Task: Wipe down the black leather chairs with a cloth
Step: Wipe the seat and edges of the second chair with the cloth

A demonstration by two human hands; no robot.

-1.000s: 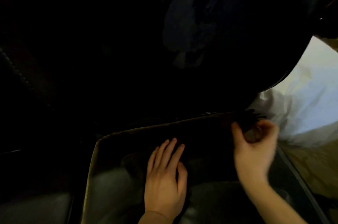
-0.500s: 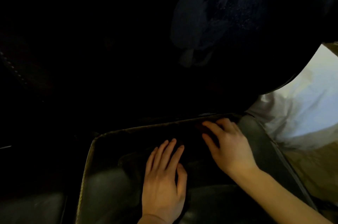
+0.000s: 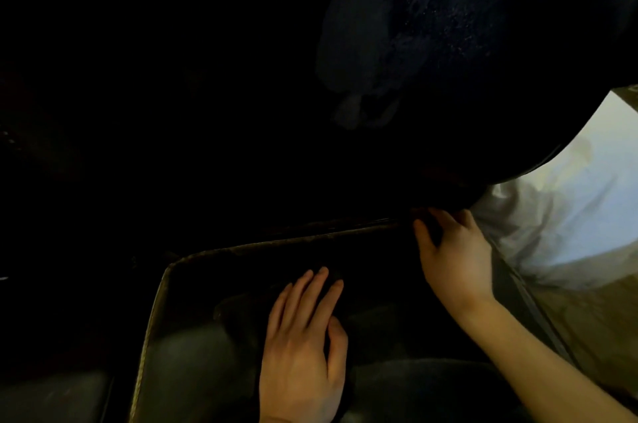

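The left hand (image 3: 303,350) is lying flat, fingers straight, pressing a dark cloth (image 3: 241,319) onto the chair seat (image 3: 193,367). The right hand (image 3: 452,256) is pinching something dark, perhaps cloth, at the seat's back edge.

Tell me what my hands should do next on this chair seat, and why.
Probably slide the left hand forward, pushing the dark cloth toward the seat's back edge. That hand lies flat on the cloth mid-seat, while the right hand rests at the far corner, and the strip between looks unwiped, though the frame is dim.
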